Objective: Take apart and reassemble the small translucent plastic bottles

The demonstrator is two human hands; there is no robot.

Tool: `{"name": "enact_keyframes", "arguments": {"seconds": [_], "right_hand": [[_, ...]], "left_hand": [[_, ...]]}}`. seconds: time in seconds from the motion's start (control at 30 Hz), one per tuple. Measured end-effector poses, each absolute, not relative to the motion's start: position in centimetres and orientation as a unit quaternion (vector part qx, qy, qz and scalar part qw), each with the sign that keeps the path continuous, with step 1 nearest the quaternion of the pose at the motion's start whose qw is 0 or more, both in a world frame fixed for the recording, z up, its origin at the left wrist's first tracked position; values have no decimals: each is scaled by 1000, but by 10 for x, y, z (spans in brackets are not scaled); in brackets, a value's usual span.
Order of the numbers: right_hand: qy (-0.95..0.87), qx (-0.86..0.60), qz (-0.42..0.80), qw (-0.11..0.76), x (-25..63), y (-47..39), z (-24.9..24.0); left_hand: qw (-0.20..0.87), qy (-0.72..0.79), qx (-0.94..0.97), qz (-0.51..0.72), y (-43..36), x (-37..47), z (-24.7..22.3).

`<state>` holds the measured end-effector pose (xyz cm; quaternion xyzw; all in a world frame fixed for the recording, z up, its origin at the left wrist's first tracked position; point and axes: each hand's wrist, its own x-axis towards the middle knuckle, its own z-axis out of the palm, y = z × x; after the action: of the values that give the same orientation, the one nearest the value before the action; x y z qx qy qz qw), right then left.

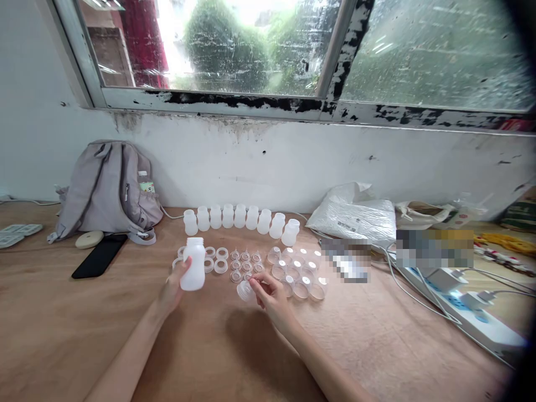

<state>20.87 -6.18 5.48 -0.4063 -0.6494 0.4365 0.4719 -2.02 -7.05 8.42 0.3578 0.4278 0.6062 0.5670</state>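
Note:
My left hand (172, 287) is wrapped around a white, frosted baby bottle (193, 271), held upright above the table with its neck uncapped. My right hand (270, 293) pinches a clear screw ring (244, 291) at its upper edge, tilted; whether a teat sits in it I cannot make out. Behind the bottle lie several loose screw rings (221, 266), partly hidden by it. Several clear teats (235, 264) stand in rows just beyond the right hand. To their right, several transparent domed caps (300, 290) are grouped. A curved row of frosted bottles (240, 216) stands open-necked at the back.
A grey backpack (109, 184), a black phone (99, 257) and a round cream case (89, 239) lie on the left. A white plastic package (355, 215) rests against the wall. At right, a power strip (481, 321) with plugged chargers trails cables over the wooden table (377, 340).

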Motion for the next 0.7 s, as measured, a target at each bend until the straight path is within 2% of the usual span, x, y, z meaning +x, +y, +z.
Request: {"name": "enact_keyframes", "arguments": {"seconds": [0.1, 0.17, 0.27, 0.5, 0.7], "right_hand": [[-775, -403, 260, 412, 209, -62, 47], [-816, -409, 188, 362, 207, -63, 43], [-836, -427, 152, 309, 204, -66, 40], [-847, -426, 148, 281, 203, -65, 38], [-849, -416, 147, 290, 203, -63, 34]], "left_hand": [[465, 464, 347, 669, -41, -50, 89], [355, 485, 376, 705, -16, -72, 91], [186, 616, 454, 616, 19, -101, 91], [138, 704, 479, 506, 61, -121, 73], [143, 693, 513, 487, 65, -116, 60]]}}
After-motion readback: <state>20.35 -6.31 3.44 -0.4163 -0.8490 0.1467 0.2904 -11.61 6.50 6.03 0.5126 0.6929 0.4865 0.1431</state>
